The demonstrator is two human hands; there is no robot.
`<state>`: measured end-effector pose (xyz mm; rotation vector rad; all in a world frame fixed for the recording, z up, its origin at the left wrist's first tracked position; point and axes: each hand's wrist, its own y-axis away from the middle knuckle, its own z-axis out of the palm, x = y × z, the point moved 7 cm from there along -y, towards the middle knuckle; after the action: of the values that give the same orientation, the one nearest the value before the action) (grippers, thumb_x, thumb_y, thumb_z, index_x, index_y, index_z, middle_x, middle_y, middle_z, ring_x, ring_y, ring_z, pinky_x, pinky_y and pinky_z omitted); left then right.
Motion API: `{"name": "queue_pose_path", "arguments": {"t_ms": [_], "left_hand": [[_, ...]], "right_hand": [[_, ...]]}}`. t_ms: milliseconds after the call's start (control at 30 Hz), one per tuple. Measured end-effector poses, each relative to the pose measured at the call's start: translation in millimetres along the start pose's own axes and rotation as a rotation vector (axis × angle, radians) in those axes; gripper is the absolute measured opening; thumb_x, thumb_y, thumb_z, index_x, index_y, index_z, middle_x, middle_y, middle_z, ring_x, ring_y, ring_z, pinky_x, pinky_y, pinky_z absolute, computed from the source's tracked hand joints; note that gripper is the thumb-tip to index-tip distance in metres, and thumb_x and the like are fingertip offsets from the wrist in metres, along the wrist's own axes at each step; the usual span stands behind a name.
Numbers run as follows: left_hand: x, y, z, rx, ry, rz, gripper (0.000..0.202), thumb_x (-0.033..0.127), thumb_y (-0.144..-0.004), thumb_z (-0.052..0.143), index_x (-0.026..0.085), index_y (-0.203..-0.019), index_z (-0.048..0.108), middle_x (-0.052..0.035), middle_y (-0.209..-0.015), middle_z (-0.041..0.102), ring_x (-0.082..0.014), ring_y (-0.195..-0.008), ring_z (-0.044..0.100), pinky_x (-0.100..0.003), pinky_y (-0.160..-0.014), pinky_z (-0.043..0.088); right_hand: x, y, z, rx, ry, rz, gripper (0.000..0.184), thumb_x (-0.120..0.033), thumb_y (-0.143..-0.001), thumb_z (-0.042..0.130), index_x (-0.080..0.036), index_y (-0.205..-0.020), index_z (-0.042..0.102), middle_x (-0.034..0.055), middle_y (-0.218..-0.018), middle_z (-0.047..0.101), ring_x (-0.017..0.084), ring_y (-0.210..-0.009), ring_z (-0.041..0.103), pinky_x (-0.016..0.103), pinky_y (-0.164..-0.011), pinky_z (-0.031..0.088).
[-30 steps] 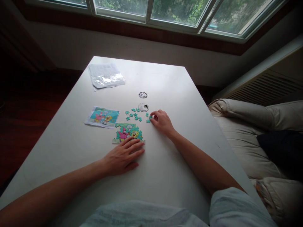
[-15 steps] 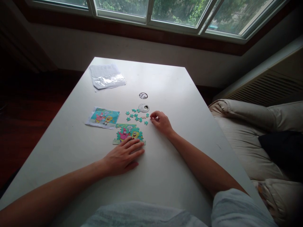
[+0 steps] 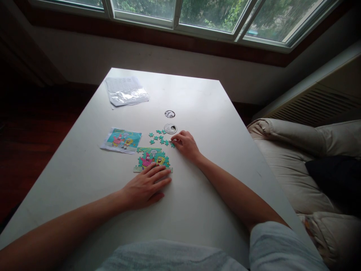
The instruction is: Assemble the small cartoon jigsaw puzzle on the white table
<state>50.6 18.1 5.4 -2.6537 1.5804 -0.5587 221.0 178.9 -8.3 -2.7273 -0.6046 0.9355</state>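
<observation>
My left hand [image 3: 148, 186] lies flat with its fingers spread, fingertips over the lower edge of a partly assembled jigsaw puzzle [image 3: 153, 155]. The puzzle shows a pink and a yellow cartoon figure on turquoise; my fingers hide part of its bottom. Up and to the right, my right hand [image 3: 186, 144] is pinched at the right edge of the loose turquoise puzzle pieces [image 3: 161, 141]. A small pale puzzle piece [image 3: 170, 140] shows at its fingertips, largely hidden by them. Left of the puzzle lies a reference picture [image 3: 122, 140] in a clear wrapper.
The white table [image 3: 84, 169] has two round inset holes, one with a metallic cover [image 3: 170, 128]. Papers in a plastic sleeve [image 3: 126, 91] lie at the far left. A beige sofa [image 3: 284, 169] stands to the right, with a window [image 3: 208, 15] beyond the table.
My right hand has moved left, from beside the loose pieces onto their right edge, where it covers some of them. My left hand has stayed on the puzzle.
</observation>
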Motion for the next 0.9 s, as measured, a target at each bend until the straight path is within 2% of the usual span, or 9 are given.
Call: {"name": "queue_pose_path", "arguments": {"t_ms": [67, 167, 267, 333, 500, 667, 767, 900], "left_hand": [[-1, 0, 0.0, 0.000, 0.004, 0.002, 0.046, 0.036, -0.098, 0.054, 0.021, -0.142, 0.052, -0.0125, -0.154, 0.046, -0.0306, -0.145, 0.037, -0.055, -0.123, 0.025], [-2, 0, -0.3, 0.000, 0.008, 0.004, 0.047, 0.035, -0.098, 0.054, 0.021, -0.142, 0.052, -0.0123, -0.154, 0.046, -0.0304, -0.145, 0.037, -0.055, -0.123, 0.024], [-3, 1, -1.5, 0.004, 0.016, 0.008, 0.047, 0.035, -0.098, 0.054, 0.021, -0.142, 0.052, -0.0119, -0.154, 0.047, -0.0298, -0.144, 0.038, -0.054, -0.123, 0.025], [-4, 1, -2.5, 0.005, 0.019, 0.008, 0.046, 0.034, -0.098, 0.054, 0.021, -0.142, 0.052, -0.0116, -0.153, 0.047, -0.0294, -0.144, 0.038, -0.054, -0.123, 0.025], [-6, 2, -2.7, -0.004, 0.027, -0.001, 0.046, 0.031, -0.097, 0.055, 0.022, -0.141, 0.052, -0.0112, -0.154, 0.046, -0.0297, -0.144, 0.039, -0.055, -0.123, 0.025], [-6, 2, -3.1, 0.007, 0.038, -0.002, 0.046, 0.031, -0.096, 0.055, 0.022, -0.141, 0.052, -0.0106, -0.153, 0.047, -0.0290, -0.144, 0.039, -0.054, -0.124, 0.025], [-6, 2, -2.6, -0.016, 0.025, -0.004, 0.045, 0.032, -0.098, 0.054, 0.021, -0.141, 0.052, -0.0107, -0.155, 0.046, -0.0293, -0.145, 0.038, -0.053, -0.124, 0.025], [-6, 2, -3.4, -0.019, 0.020, -0.004, 0.043, 0.031, -0.098, 0.053, 0.021, -0.140, 0.053, -0.0112, -0.154, 0.046, -0.0294, -0.144, 0.038, -0.053, -0.123, 0.026]], "right_hand": [[1, 2, -4, 0.032, -0.066, 0.027, 0.011, -0.028, -0.093, 0.062, -0.024, -0.091, 0.072, 0.0056, -0.093, 0.065, 0.022, -0.093, 0.056, 0.035, -0.086, 0.045], [6, 7, -7, 0.055, -0.250, 0.136, 0.014, -0.034, -0.094, 0.059, -0.023, -0.091, 0.068, 0.0038, -0.089, 0.069, 0.019, -0.084, 0.061, 0.032, -0.078, 0.048], [8, 14, -5, 0.009, -0.515, 0.248, 0.021, -0.043, -0.092, 0.060, -0.022, -0.095, 0.064, 0.0015, -0.081, 0.071, 0.017, -0.074, 0.065, 0.030, -0.072, 0.050], [5, 17, -3, -0.037, -0.658, 0.268, 0.024, -0.043, -0.089, 0.063, -0.021, -0.099, 0.064, 0.0017, -0.080, 0.071, 0.017, -0.075, 0.066, 0.030, -0.073, 0.051], [-4, 20, -3, -0.116, -0.802, 0.279, 0.028, -0.037, -0.082, 0.070, -0.019, -0.103, 0.068, 0.0013, -0.082, 0.069, 0.015, -0.077, 0.062, 0.029, -0.074, 0.049], [-15, 21, -2, -0.201, -0.866, 0.298, 0.029, -0.038, -0.078, 0.074, -0.019, -0.099, 0.070, 0.0022, -0.087, 0.068, 0.015, -0.080, 0.060, 0.029, -0.075, 0.049], [-29, 27, -2, -0.371, -0.819, 0.232, 0.025, -0.037, -0.082, 0.071, -0.018, -0.098, 0.072, 0.0027, -0.087, 0.068, 0.015, -0.079, 0.059, 0.028, -0.074, 0.047], [-48, 39, -3, -0.637, -0.577, 0.071, 0.019, -0.030, -0.086, 0.065, -0.018, -0.098, 0.074, 0.0001, -0.076, 0.066, 0.013, -0.068, 0.054, 0.024, -0.064, 0.042]]}}
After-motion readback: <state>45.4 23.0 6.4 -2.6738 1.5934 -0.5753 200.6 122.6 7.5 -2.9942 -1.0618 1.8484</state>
